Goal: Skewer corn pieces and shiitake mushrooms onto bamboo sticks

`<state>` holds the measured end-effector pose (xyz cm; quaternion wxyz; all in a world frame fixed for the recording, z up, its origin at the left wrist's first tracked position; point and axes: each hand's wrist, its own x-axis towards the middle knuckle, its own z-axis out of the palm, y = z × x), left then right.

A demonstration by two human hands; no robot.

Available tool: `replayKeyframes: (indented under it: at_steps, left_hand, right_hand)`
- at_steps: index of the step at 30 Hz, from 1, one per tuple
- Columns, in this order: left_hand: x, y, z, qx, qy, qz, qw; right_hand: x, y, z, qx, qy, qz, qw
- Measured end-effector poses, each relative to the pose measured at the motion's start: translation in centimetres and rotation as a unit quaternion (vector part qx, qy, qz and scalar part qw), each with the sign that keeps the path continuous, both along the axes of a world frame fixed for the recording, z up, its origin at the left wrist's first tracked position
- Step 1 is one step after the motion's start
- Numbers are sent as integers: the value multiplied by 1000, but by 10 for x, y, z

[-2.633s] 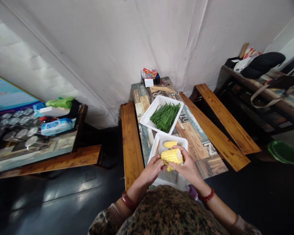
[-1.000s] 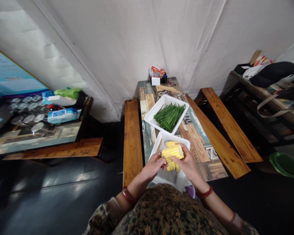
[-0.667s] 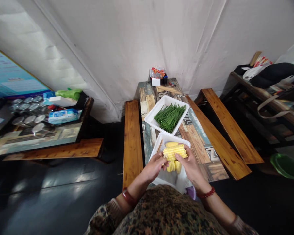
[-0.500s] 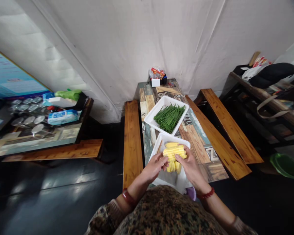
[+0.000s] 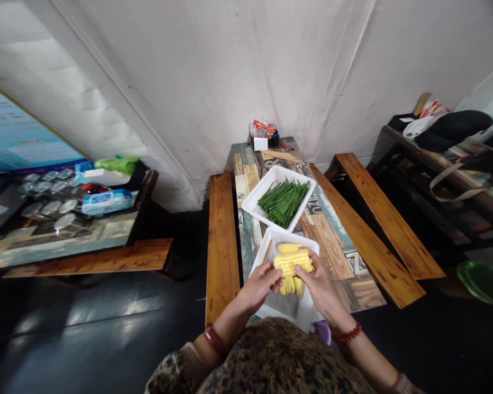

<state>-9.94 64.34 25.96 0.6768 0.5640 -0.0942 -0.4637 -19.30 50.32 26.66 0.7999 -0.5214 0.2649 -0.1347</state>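
Flanking table [image 5: 326,246]: benches [image 5: 223,241]; right hand [image 5: 319,282], held corn [image 5: 291,260] partly hide near tray [image 5: 278,304].

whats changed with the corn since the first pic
The held corn cob has been turned: its pale cut end, on the right, faced the camera and is now mostly out of sight. The right hand still grips it, with the left hand still at its other end. The green stalks stay in the far white tray.

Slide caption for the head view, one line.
Right hand holding a corn cob over a white tray, left hand at the cob's other end.
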Motion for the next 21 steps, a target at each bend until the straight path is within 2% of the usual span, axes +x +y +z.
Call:
replayKeyframes:
  at_steps: [7, 14, 16, 18, 21]
  left_hand:
    - [-1, 3, 1, 28, 18, 6, 999]
    - [-6, 6, -3, 73, 49, 68, 994]
    - [-8, 6, -2, 57, 74, 66, 993]
    - [-9, 7, 1, 9, 91, 42, 995]
    - [-9, 8, 5, -56, 79, 2, 995]
  right_hand:
    - [0, 2, 3, 28, -18, 3, 999]
    - [0, 10, -6, 14, -7, 1, 1000]
    - [-1, 11, -5, -14, -7, -16, 1000]
    - [-2, 11, -1, -62, -9, -20, 998]
    - [-5, 9, 8, -134, -6, 8, 991]
